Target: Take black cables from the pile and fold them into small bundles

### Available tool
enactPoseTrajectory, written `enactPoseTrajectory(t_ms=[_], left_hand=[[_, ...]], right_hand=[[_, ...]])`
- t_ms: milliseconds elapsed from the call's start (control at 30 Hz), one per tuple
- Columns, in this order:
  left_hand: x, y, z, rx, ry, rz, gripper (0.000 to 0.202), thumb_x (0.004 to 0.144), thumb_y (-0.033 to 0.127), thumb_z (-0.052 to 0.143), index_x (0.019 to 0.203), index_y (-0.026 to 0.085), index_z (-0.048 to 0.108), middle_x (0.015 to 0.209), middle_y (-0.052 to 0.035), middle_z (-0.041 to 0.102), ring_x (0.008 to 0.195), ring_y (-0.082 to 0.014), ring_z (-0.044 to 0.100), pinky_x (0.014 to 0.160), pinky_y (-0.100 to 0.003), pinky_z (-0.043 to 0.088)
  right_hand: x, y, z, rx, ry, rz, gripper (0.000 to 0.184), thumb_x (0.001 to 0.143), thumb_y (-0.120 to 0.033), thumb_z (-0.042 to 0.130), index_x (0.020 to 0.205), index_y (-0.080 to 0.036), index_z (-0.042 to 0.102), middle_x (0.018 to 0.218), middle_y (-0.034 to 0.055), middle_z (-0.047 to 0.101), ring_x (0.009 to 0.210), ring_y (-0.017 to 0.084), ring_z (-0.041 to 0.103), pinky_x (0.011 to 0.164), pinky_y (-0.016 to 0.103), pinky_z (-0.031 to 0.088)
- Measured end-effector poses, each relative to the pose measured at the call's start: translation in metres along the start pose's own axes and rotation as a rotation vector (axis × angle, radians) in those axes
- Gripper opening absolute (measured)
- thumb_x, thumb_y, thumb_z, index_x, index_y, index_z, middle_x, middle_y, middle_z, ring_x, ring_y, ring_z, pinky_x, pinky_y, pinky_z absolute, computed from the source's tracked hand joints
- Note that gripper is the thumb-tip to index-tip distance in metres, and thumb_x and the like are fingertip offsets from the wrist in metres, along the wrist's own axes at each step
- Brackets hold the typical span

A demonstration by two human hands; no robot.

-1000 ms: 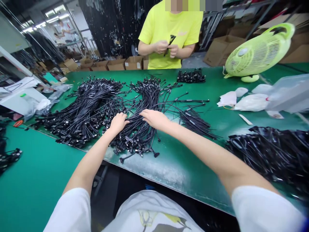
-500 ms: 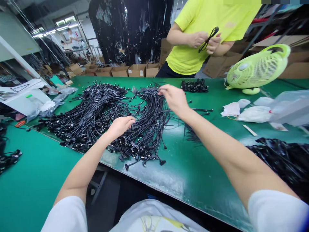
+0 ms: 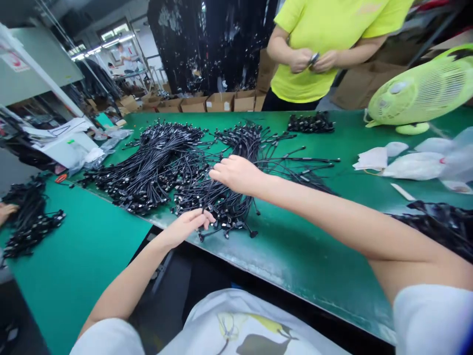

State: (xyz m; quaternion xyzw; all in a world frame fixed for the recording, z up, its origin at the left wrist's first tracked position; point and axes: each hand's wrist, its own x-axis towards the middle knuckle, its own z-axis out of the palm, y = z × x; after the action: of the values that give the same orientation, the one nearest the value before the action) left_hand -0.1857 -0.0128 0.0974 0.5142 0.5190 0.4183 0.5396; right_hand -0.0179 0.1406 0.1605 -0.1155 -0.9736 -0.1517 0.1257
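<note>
My left hand [image 3: 190,226] is closed at the front edge of a pile of black cables [image 3: 246,143], low over their connector ends. Above it and to the right, my right hand [image 3: 236,173] is pinched over the middle of the same pile. A short dark stretch of black cable [image 3: 204,201] runs between the two hands, one end at each hand's fingers. To the left lies a larger heap of black cables [image 3: 148,158] with connectors at both ends.
Across the green table [image 3: 318,256], a person in a yellow shirt [image 3: 310,29] handles a small dark item. A green fan [image 3: 424,91], white plastic bags [image 3: 417,165] and black plastic [image 3: 443,227] lie right. Another hand [image 3: 6,211] touches cables at far left.
My right hand has come back from the far end of the pile toward me and left. My left hand has dropped toward the table edge. The view has shifted slightly.
</note>
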Motion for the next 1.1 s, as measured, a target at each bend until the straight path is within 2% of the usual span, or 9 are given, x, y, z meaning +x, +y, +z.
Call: enactPoseTrajectory(t_ms=[133, 200, 333, 433, 567, 700, 833, 967, 1100], left_hand=[[-0.021, 0.002, -0.001, -0.342, 0.027, 0.052, 0.033, 0.079, 0.045, 0.071, 0.071, 0.015, 0.062, 0.065, 0.0001, 0.049, 0.064, -0.0124, 0.051, 0.064, -0.026, 0.043], [-0.036, 0.009, -0.011, -0.433, 0.083, 0.092, 0.028, 0.076, 0.041, 0.075, 0.076, 0.015, 0.065, 0.062, 0.0018, 0.044, 0.060, -0.0108, 0.048, 0.059, -0.024, 0.042], [-0.063, 0.009, -0.026, -0.401, 0.127, 0.060, 0.033, 0.078, 0.041, 0.072, 0.099, 0.015, 0.069, 0.056, 0.0040, 0.042, 0.052, -0.0101, 0.043, 0.053, -0.024, 0.041], [-0.070, -0.003, -0.030, -0.204, 0.078, 0.069, 0.029, 0.083, 0.039, 0.067, 0.099, 0.016, 0.069, 0.064, -0.0014, 0.057, 0.064, -0.0141, 0.056, 0.066, -0.028, 0.047], [-0.064, -0.013, -0.028, 0.067, 0.243, 0.241, 0.034, 0.094, 0.043, 0.049, 0.083, 0.016, 0.067, 0.069, -0.0041, 0.062, 0.069, -0.0148, 0.059, 0.073, -0.029, 0.048], [-0.041, -0.014, -0.008, 0.510, 0.468, 0.461, 0.030, 0.094, 0.029, 0.044, 0.115, 0.016, 0.062, 0.114, -0.0126, 0.063, 0.103, -0.0219, 0.059, 0.092, -0.036, 0.047], [-0.020, -0.014, 0.029, 0.762, 0.167, 0.480, 0.033, 0.092, 0.022, 0.039, 0.117, 0.013, 0.059, 0.109, -0.0136, 0.064, 0.104, -0.0241, 0.057, 0.097, -0.042, 0.044], [-0.017, -0.006, 0.039, 0.327, -0.082, 0.261, 0.037, 0.097, 0.043, 0.039, 0.098, 0.015, 0.064, 0.069, -0.0017, 0.056, 0.064, -0.0149, 0.051, 0.069, -0.031, 0.046], [-0.019, 0.007, 0.020, -0.330, -0.084, 0.224, 0.045, 0.088, 0.056, 0.056, 0.082, 0.012, 0.065, 0.048, 0.0100, 0.022, 0.042, -0.0065, 0.023, 0.052, -0.024, 0.038]], right_hand=[[-0.005, 0.042, 0.030, 0.130, -0.033, 0.136, 0.014, 0.093, -0.018, 0.053, 0.089, -0.016, 0.066, 0.088, 0.0052, 0.067, 0.082, 0.015, 0.058, 0.070, 0.030, 0.029], [-0.015, 0.069, 0.047, 0.236, -0.045, 0.398, 0.022, 0.094, -0.023, 0.050, 0.084, -0.012, 0.067, 0.089, 0.0047, 0.065, 0.078, 0.010, 0.056, 0.069, 0.029, 0.029], [-0.033, 0.092, 0.052, 0.260, 0.141, 0.588, 0.033, 0.101, -0.025, 0.033, 0.099, -0.011, 0.064, 0.090, 0.0106, 0.065, 0.079, 0.014, 0.057, 0.071, 0.030, 0.035], [-0.035, 0.075, 0.030, 0.155, 0.223, 0.685, 0.025, 0.102, -0.027, 0.036, 0.110, -0.017, 0.058, 0.080, 0.0102, 0.063, 0.073, 0.018, 0.058, 0.071, 0.034, 0.038], [-0.038, 0.027, 0.008, 0.027, -0.095, 0.611, 0.010, 0.093, -0.021, 0.054, 0.084, -0.018, 0.058, 0.057, 0.0044, 0.053, 0.055, 0.019, 0.053, 0.062, 0.035, 0.038], [-0.058, -0.041, -0.003, 0.195, -0.287, 0.336, 0.013, 0.084, -0.017, 0.061, 0.073, -0.020, 0.056, 0.061, 0.0027, 0.060, 0.051, 0.014, 0.052, 0.053, 0.027, 0.030], [-0.063, -0.076, -0.026, 0.292, -0.244, 0.118, 0.018, 0.095, -0.025, 0.049, 0.084, -0.017, 0.060, 0.080, 0.0063, 0.067, 0.067, 0.016, 0.059, 0.053, 0.027, 0.024], [-0.074, -0.037, -0.030, 0.561, -0.159, 0.283, 0.025, 0.091, -0.039, 0.054, 0.083, -0.017, 0.061, 0.076, 0.0031, 0.065, 0.068, 0.014, 0.057, 0.057, 0.024, 0.031], [-0.109, 0.002, -0.003, 1.027, -0.111, 0.434, 0.036, 0.088, -0.050, 0.051, 0.090, -0.017, 0.065, 0.082, 0.0036, 0.067, 0.065, 0.014, 0.057, 0.061, 0.025, 0.042]])
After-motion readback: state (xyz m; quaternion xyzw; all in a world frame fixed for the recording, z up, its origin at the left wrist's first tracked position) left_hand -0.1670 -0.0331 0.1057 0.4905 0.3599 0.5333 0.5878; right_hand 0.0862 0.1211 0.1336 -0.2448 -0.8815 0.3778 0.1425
